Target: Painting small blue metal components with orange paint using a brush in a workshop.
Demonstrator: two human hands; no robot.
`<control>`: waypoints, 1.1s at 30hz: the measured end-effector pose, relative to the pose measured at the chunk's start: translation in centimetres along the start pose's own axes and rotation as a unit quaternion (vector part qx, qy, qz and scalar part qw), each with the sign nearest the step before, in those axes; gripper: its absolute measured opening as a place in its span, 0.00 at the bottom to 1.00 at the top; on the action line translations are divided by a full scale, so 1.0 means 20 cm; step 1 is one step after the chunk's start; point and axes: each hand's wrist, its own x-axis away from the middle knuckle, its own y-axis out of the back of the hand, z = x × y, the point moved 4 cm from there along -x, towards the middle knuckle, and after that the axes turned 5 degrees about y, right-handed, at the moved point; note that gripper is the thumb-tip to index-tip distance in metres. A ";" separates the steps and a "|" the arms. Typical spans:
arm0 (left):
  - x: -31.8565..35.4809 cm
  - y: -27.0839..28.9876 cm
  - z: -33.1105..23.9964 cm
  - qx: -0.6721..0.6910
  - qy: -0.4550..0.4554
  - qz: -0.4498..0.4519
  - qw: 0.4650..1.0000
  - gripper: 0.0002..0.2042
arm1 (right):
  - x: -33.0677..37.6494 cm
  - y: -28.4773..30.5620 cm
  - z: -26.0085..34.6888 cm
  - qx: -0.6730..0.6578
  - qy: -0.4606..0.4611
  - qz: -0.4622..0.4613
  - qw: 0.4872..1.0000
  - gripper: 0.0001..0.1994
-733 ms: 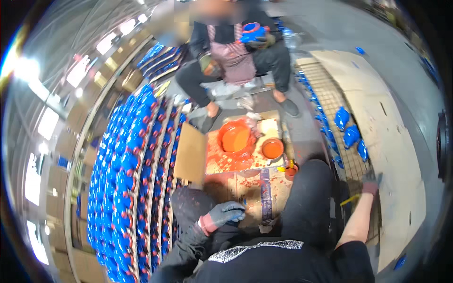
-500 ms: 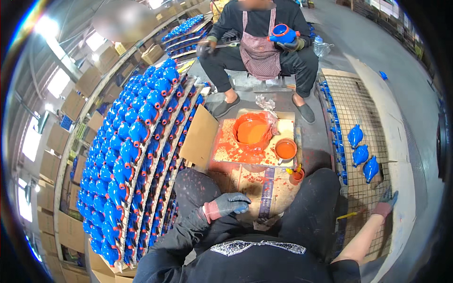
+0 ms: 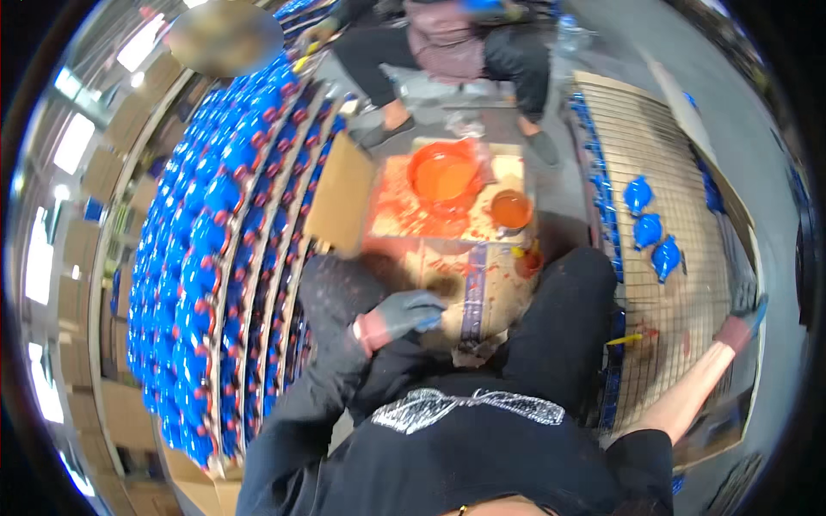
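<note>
My left hand (image 3: pixel 403 318), in a grey-blue glove with a reddish cuff, rests over my left thigh. Its fingers are loosely stretched and hold nothing. At the far right my right hand (image 3: pixel 747 311), gloved alike, has its fingers over the edge of a cardboard sheet (image 3: pixel 750 230) beside a wire-grid rack (image 3: pixel 667 314). Blur hides the exact finger placement. Three glossy blue rounded pieces (image 3: pixel 647 230) lie on the grid, beyond that hand. Nearer me on the rack lies a thin yellow tool (image 3: pixel 625 340).
Stacked trays of blue pieces with red rims (image 3: pixel 202 258) rise at my left. Ahead, an orange paint basin (image 3: pixel 445 172) and a smaller paint cup (image 3: pixel 512 210) stand on a stained board (image 3: pixel 391 211). A seated co-worker in an apron (image 3: pixel 443 43) faces me.
My right hand has moved outward, right and farther from me, and the cardboard edge beside the rack now stands raised. My left hand stays on my lap. The whole view has shifted.
</note>
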 end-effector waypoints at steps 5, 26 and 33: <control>-0.01 -0.01 0.02 0.137 0.131 -0.015 0.982 0.14 | 0.03 -0.01 0.23 0.002 0.093 -0.032 0.995 0.20; -1.07 -0.82 -0.79 0.504 0.169 0.266 0.804 0.39 | 0.69 -0.25 0.89 -0.041 0.286 0.099 0.952 0.27; -1.38 -0.96 -0.86 0.627 -0.010 0.251 0.737 0.35 | 0.92 -0.13 0.95 0.009 0.237 -0.043 0.971 0.23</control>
